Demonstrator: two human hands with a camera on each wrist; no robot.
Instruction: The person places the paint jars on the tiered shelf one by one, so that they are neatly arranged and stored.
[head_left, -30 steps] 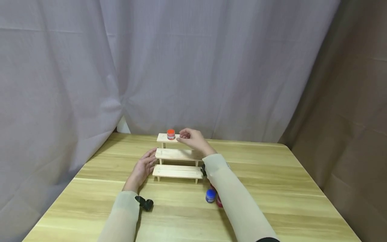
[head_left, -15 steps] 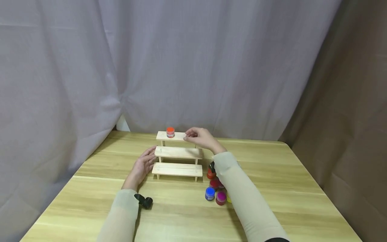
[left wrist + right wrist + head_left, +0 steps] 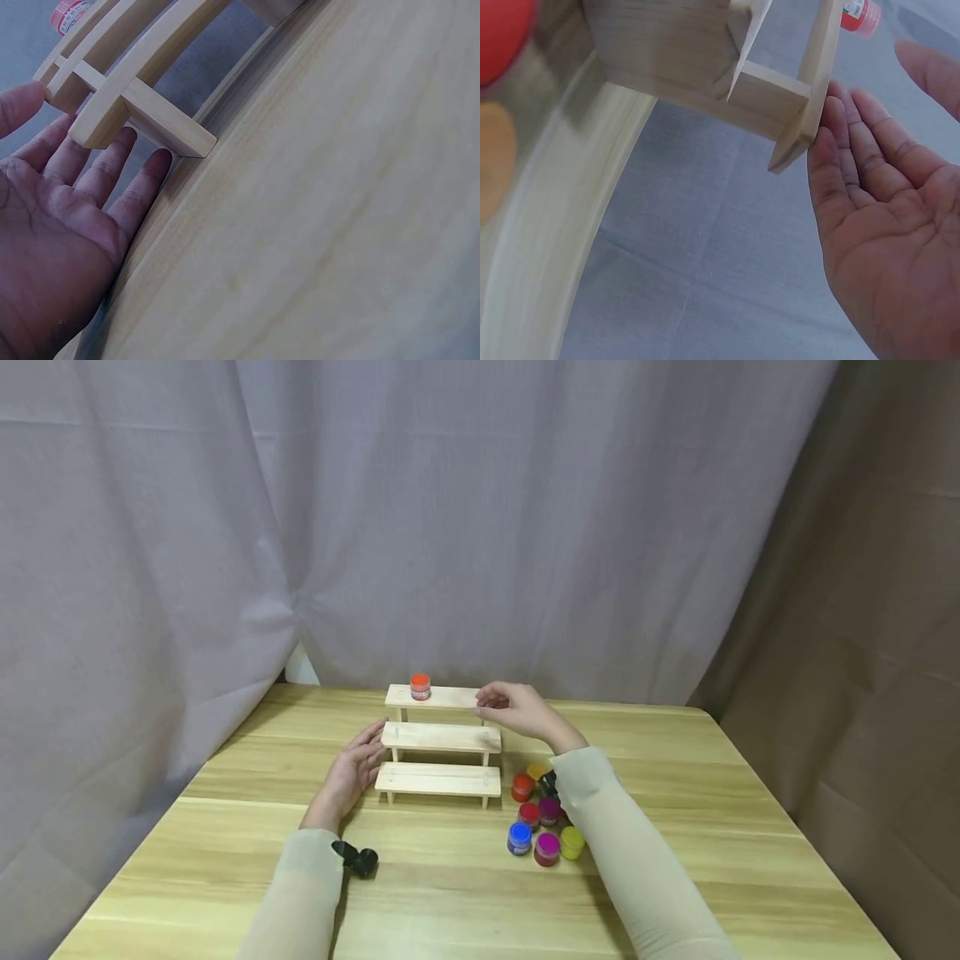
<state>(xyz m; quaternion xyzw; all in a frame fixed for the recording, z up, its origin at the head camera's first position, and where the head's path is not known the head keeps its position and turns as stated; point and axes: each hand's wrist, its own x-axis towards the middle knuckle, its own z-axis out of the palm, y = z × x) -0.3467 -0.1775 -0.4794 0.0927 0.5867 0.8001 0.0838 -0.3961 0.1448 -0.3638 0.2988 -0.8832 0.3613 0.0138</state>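
Observation:
A three-tier wooden stand (image 3: pixel 441 737) stands on the table, and one jar with an orange-red lid (image 3: pixel 420 687) sits toward the left of its top shelf. My left hand (image 3: pixel 352 774) is at the stand's left side, its fingers extended; the left wrist view puts the fingertips right by the shelf ends (image 3: pixel 101 127). At the other side, my right hand (image 3: pixel 525 710) is at the right end of the top shelf. Its palm shows bare in the right wrist view, the slightly bent fingers (image 3: pixel 870 142) against the shelf end and the thumb held apart.
Several small lidded jars cluster on the table right of the stand: blue (image 3: pixel 519 839), magenta (image 3: pixel 547 849), yellow (image 3: pixel 572 842), red (image 3: pixel 528 815), purple (image 3: pixel 550 812) and others partly behind the right sleeve (image 3: pixel 630 852). A grey curtain (image 3: pixel 480 527) hangs behind the table.
My right hand has moved rightward along the top shelf, away from the orange-red jar, to the shelf's right end. More of the jar cluster now shows. The left hand has stayed beside the stand.

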